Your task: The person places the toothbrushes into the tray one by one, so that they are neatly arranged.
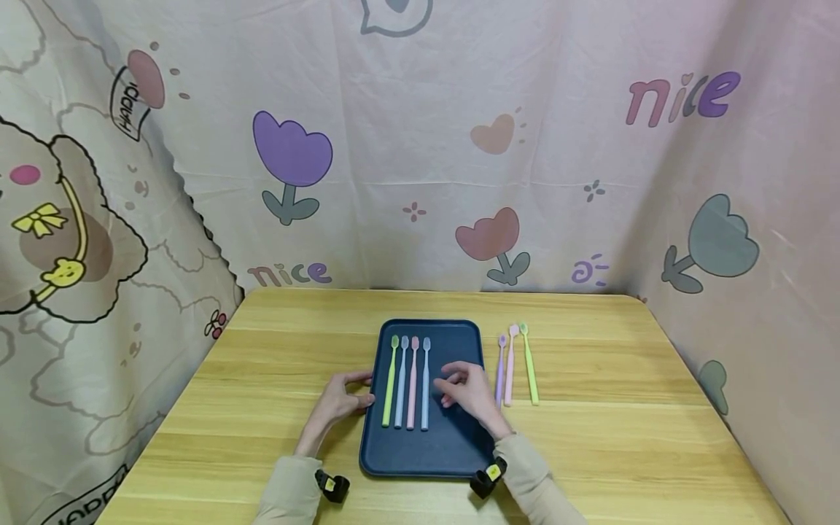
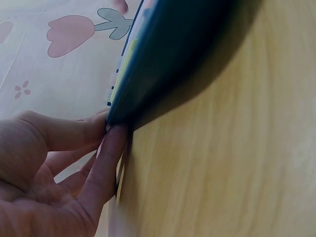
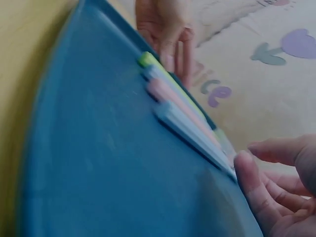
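Judging the toothbrushes (image 1: pixel 426 386) light, stiff, perhaps slippery; mid-handle is likely offering the best hold. Four are lying side by side on the navy tray (image 1: pixel 420 453), just left of the right hand (image 1: pixel 467 392), which is holding nothing, thumb and forefinger narrowly apart. Three more brushes (image 1: pixel 510 372) are lying right of the tray. Left hand (image 1: pixel 337 401) is gripping the tray's left rim.

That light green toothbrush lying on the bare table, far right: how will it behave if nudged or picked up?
The light green toothbrush is probably light, given its slim handle. Its straight shape suggests it will stay stiff when lifted. Nudged, it may slide or swivel, since it lies loose on the table.
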### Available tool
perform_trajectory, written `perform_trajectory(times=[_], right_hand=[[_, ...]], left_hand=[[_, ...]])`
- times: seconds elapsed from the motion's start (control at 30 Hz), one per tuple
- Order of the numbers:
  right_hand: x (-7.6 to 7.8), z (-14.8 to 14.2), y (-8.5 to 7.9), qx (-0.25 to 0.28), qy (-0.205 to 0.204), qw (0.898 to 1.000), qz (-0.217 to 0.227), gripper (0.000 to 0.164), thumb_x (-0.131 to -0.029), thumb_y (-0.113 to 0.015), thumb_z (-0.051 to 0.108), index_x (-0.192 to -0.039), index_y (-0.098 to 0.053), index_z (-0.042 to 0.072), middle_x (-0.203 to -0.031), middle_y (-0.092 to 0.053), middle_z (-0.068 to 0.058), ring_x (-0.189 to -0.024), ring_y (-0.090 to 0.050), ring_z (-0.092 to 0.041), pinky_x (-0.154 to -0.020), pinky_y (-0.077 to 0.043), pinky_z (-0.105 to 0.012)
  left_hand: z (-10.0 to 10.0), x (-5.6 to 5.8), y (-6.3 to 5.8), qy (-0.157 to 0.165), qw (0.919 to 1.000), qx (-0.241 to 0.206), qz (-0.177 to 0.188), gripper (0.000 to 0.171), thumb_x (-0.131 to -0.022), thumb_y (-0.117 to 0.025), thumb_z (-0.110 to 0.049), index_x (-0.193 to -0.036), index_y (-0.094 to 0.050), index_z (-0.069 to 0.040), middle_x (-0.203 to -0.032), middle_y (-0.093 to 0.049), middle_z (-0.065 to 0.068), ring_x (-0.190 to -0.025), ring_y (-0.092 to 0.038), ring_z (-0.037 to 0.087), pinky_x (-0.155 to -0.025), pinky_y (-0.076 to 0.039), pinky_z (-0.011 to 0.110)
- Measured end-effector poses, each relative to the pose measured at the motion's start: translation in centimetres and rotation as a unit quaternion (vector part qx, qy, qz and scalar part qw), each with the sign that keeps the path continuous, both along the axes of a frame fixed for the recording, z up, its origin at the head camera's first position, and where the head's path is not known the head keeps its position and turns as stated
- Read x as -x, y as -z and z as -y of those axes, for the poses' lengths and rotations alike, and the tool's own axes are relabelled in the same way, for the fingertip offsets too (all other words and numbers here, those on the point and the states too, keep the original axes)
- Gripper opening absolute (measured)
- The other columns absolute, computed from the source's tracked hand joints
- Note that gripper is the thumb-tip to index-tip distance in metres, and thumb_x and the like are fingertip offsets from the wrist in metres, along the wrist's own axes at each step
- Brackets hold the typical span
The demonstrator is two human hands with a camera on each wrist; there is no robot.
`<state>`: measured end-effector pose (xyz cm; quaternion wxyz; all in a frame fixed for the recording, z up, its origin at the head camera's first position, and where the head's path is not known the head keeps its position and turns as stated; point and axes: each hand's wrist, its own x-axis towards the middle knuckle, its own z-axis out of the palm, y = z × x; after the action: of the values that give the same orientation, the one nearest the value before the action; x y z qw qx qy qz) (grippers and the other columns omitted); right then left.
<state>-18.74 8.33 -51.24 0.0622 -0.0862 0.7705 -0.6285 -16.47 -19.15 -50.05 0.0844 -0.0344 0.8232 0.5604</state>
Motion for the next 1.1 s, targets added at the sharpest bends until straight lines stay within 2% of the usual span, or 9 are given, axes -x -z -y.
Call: perform_trajectory(times=[0.07, 0.1, 0.23, 0.37, 0.53, 0.67, 0.87, 1.1], right_hand=[[0.1, -1.1, -0.1, 0.010, 0.023, 1.000, -0.012, 0.034, -0.089, -0.073, 0.005, -0.116, -0.064, -0.014, -0.081, -0.069, -0.030, -0.053, -0.065, -0.012, -0.053, -0.060, -0.031], [0.2, -1.8, -0.2, 0.019, 0.037, 0.999, -0.017, 0.033, -0.089, -0.074, 0.005, -0.115, -0.065, -0.013, -0.081, -0.069, -0.028, -0.051, -0.062, -0.007, -0.051, -0.058, -0.027], [0.7, -4.9, -0.1, 0.030, 0.119, 0.992, -0.032, 0.030, -0.087, -0.075, 0.002, -0.111, -0.067, -0.014, -0.079, -0.071, -0.020, -0.053, -0.061, -0.005, -0.051, -0.053, -0.021], [1.1, -8.2, 0.4, 0.005, 0.186, 0.982, -0.041, 0.031, -0.087, -0.076, 0.004, -0.111, -0.068, -0.013, -0.078, -0.071, -0.009, -0.059, -0.062, -0.003, -0.055, -0.051, -0.017], [1.4, -11.3, 1.2, -0.033, 0.239, 0.969, -0.047, 0.029, -0.086, -0.077, 0.007, -0.108, -0.070, -0.009, -0.072, -0.065, 0.004, -0.056, -0.057, 0.000, -0.050, -0.046, -0.016], [1.5, -12.6, 1.7, -0.054, 0.251, 0.966, -0.040, 0.031, -0.085, -0.079, 0.009, -0.109, -0.070, -0.008, -0.072, -0.061, 0.008, -0.056, -0.052, 0.002, -0.050, -0.043, -0.016], [1.9, -13.4, 2.0, -0.087, 0.250, 0.964, -0.036, 0.031, -0.084, -0.080, 0.010, -0.109, -0.070, -0.006, -0.075, -0.063, 0.002, -0.058, -0.051, 0.000, -0.053, -0.044, -0.016], [2.2, -13.7, 2.1, -0.129, 0.242, 0.961, -0.027, 0.032, -0.086, -0.080, 0.017, -0.109, -0.071, -0.003, -0.076, -0.063, 0.002, -0.058, -0.050, -0.002, -0.053, -0.042, -0.018]], left_hand=[[0.0, 0.0, 0.0, -0.001, 1.0000, 0.003, -0.002, 0.049, -0.083, -0.071, 0.009, -0.132, -0.062, 0.008, -0.118, -0.067, 0.024, -0.078, -0.068, 0.019, -0.068, -0.062, 0.035], [0.0, 0.0, 0.0, -0.001, 1.0000, 0.005, -0.002, 0.049, -0.083, -0.071, 0.009, -0.132, -0.062, 0.008, -0.119, -0.067, 0.024, -0.079, -0.069, 0.019, -0.068, -0.062, 0.036], [0.0, 0.0, -0.1, -0.002, 0.9999, 0.010, -0.005, 0.050, -0.083, -0.072, 0.009, -0.131, -0.062, 0.007, -0.119, -0.067, 0.025, -0.080, -0.070, 0.021, -0.069, -0.062, 0.037], [0.0, -0.1, -0.1, 0.000, 1.0000, 0.008, -0.002, 0.049, -0.083, -0.071, 0.009, -0.132, -0.062, 0.007, -0.120, -0.067, 0.025, -0.080, -0.070, 0.021, -0.069, -0.062, 0.037], [0.1, 0.0, 0.0, 0.005, 0.9999, 0.007, -0.006, 0.049, -0.084, -0.071, 0.009, -0.132, -0.061, 0.008, -0.120, -0.067, 0.026, -0.080, -0.070, 0.021, -0.069, -0.062, 0.036], [0.1, 0.1, 0.1, 0.008, 0.9999, 0.005, -0.009, 0.049, -0.084, -0.071, 0.009, -0.132, -0.061, 0.008, -0.119, -0.067, 0.026, -0.081, -0.070, 0.022, -0.070, -0.062, 0.036], [0.1, 0.2, 0.0, 0.005, 0.9999, 0.008, -0.007, 0.049, -0.083, -0.071, 0.009, -0.131, -0.062, 0.007, -0.119, -0.067, 0.025, -0.080, -0.070, 0.021, -0.069, -0.062, 0.036], [0.1, 0.2, 0.1, 0.007, 0.9998, 0.015, -0.011, 0.049, -0.084, -0.072, 0.008, -0.132, -0.062, 0.007, -0.120, -0.067, 0.026, -0.081, -0.069, 0.020, -0.068, -0.061, 0.034]])
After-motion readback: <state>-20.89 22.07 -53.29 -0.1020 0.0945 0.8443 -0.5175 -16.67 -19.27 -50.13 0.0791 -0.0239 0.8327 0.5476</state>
